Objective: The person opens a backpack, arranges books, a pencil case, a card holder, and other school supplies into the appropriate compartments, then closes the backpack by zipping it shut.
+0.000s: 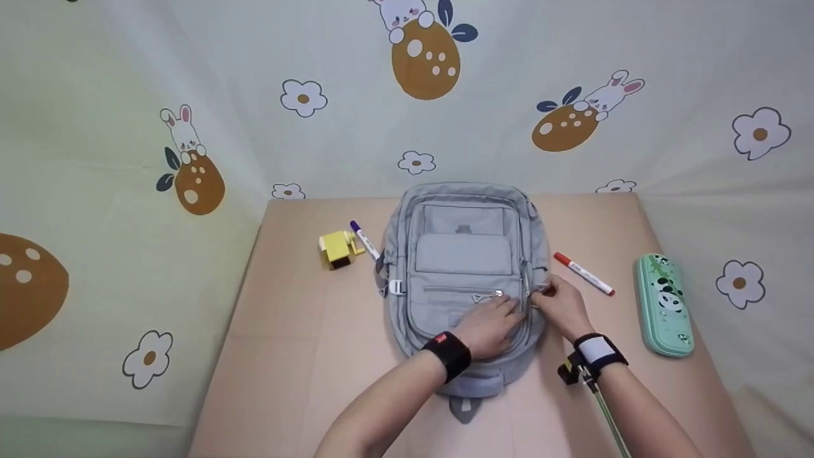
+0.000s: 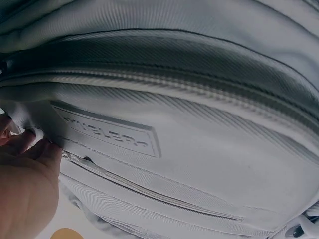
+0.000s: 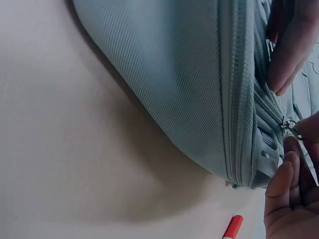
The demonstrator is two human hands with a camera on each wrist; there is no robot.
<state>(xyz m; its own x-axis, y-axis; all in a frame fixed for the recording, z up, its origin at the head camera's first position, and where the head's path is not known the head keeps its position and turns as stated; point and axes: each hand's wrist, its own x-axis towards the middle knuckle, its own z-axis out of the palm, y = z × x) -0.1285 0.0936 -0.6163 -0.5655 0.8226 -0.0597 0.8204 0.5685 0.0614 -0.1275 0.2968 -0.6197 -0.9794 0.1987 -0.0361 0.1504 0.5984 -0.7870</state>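
A grey backpack (image 1: pixel 463 256) lies flat, front side up, on the table. My left hand (image 1: pixel 488 326) rests on its lower front, fingers extended toward the right side beside a zipper. In the right wrist view, those fingertips (image 3: pixel 285 74) press the fabric just by the zipper track (image 3: pixel 266 105). At the bag's right edge, my right hand (image 1: pixel 565 308) pinches a metal zipper pull (image 3: pixel 293 127) between thumb and fingers. The left wrist view shows a raised name patch (image 2: pixel 109 130) and a front pocket zipper (image 2: pixel 149 191).
Left of the bag stand a yellow sharpener with a crank (image 1: pixel 336 248) and a purple-capped marker (image 1: pixel 364 240). To the right lie a red-capped marker (image 1: pixel 584 273) and a green panda pencil case (image 1: pixel 664 305). A patterned cloth (image 1: pixel 356 146) hangs behind the table (image 1: pixel 273 356).
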